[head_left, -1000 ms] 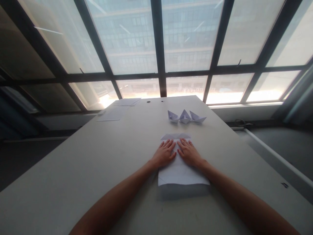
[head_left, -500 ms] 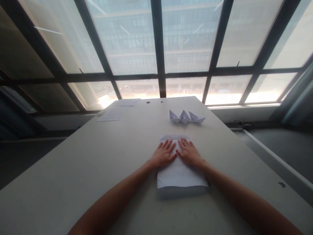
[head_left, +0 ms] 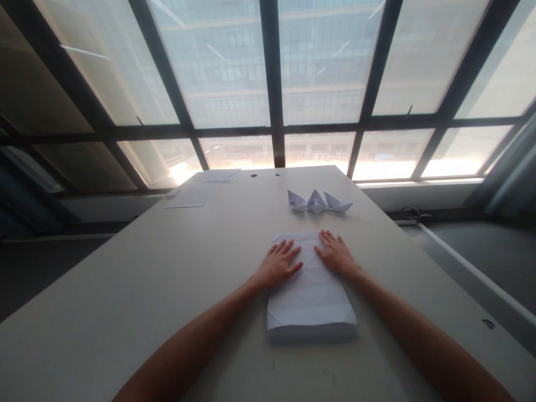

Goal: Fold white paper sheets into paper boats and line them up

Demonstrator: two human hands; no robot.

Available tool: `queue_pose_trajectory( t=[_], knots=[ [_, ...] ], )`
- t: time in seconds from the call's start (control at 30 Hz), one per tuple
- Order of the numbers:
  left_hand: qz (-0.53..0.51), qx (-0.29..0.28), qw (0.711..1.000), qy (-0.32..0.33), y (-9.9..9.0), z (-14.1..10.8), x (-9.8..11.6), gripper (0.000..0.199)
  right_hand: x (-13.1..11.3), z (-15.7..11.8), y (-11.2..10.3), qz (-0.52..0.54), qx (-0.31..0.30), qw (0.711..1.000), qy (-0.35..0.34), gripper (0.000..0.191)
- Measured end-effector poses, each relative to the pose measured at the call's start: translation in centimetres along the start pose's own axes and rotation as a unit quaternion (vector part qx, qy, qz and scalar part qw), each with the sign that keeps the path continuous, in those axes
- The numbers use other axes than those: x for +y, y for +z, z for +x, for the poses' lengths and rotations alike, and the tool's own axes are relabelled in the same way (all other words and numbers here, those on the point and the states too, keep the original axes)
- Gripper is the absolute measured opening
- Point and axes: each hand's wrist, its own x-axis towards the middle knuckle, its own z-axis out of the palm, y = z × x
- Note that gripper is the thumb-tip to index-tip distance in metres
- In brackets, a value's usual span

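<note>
A creased white sheet of paper (head_left: pixel 312 296) lies on the table in front of me, its near edge raised a little off the surface and its far end folded over. My left hand (head_left: pixel 281 263) rests flat on the sheet's left side, fingers spread. Across from it, my right hand (head_left: pixel 335 252) lies on the far right part of the paper, its fingers stretched toward the folded end. Neither hand grips anything. Beyond the hands, three folded paper boats (head_left: pixel 316 202) stand side by side.
More white sheets (head_left: pixel 186 196) lie at the table's far left. The white table (head_left: pixel 167 279) narrows toward the windows at the back. A small dark mark (head_left: pixel 488 324) shows near the right edge, and a dark round spot (head_left: pixel 253 175) near the far edge.
My right hand has slid right and slightly away from me across the paper, widening the gap between my hands. The left hand stays in place.
</note>
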Motion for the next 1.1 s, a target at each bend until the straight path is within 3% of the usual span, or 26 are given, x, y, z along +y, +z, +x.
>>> queue_pose_trajectory(
  t=[0.13,0.27,0.33,0.47,0.53,0.7,0.83,1.1],
  knots=[
    [0.005,0.043,0.996,-0.084,-0.1,0.6,-0.7,0.05,-0.3,-0.1,-0.2,-0.003,0.006,1.0,-0.005,0.064],
    [0.028,0.029,0.994,-0.097,-0.1,0.6,-1.2,0.056,-1.9,-1.1,-0.8,-0.027,0.082,0.996,0.006,0.057],
    [0.032,0.036,0.994,-0.096,-0.1,0.6,-1.2,0.053,-3.3,-1.9,-0.9,-0.023,0.105,0.994,-0.021,0.055],
    [0.032,0.049,0.997,-0.044,-0.2,0.4,-0.4,0.044,-6.0,-3.2,-0.1,0.027,0.026,0.992,-0.124,0.056],
    [0.018,0.032,0.999,-0.002,0.0,0.0,0.4,0.046,-6.4,-3.4,0.4,0.039,0.01,0.991,-0.131,0.059],
    [0.003,0.006,1.0,0.019,0.7,-1.1,2.3,0.058,-5.6,-2.9,0.6,0.035,0.001,0.993,-0.115,0.058],
    [0.01,-0.018,0.999,0.024,0.4,-1.5,2.6,0.072,-5.0,-2.4,0.3,0.026,-0.001,0.995,-0.091,0.057],
    [0.009,-0.041,0.998,0.042,-0.4,-1.3,2.1,0.073,-2.9,-0.8,0.2,0.005,0.011,0.999,0.042,0.062]
  ],
)
